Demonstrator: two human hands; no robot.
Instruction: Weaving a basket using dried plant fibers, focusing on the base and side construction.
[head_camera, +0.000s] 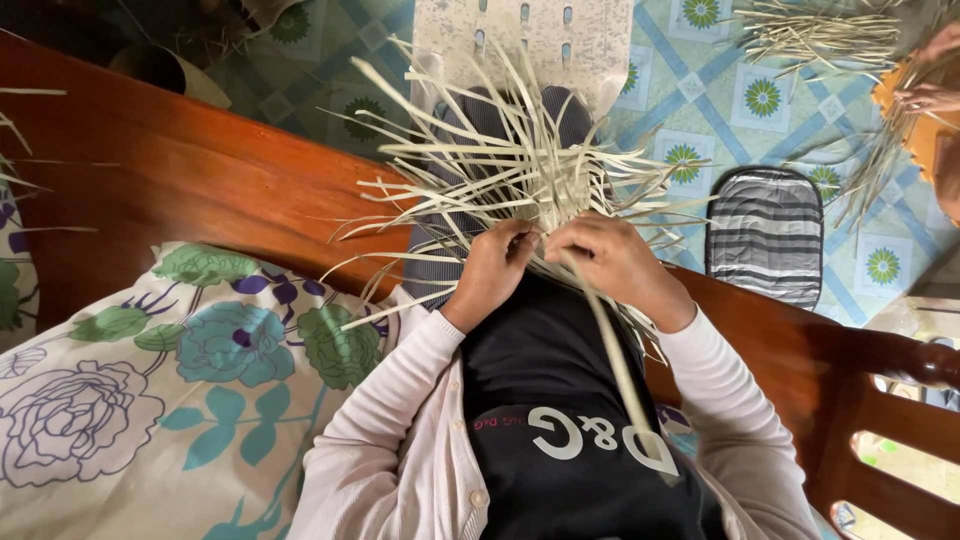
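1. A person sits on a bed with a red-brown wooden bed frame (180, 170), seen from above; the frame is the landmark for what follows.
2. Just past the frame's edge, over the lap, lies a half-woven piece of pale straw strips (520, 170), its loose ends fanning outward in all directions.
3. The left hand (492, 270) is curled at the near edge of the weave, fingers pinching strips.
4. The right hand (615, 262), beside it and nearly touching, grips one long strip (620, 370) that runs back toward the chest (its far end seems to lie on the dark shirt, though that is hard to tell).
5. On the near side of the frame, a floral pillow (150, 390).
6. Beyond the frame, on the tiled floor (700, 100), a striped grey mat (765, 235).
7. Farther off, another person's hand (925, 97) among more straw (820, 35).
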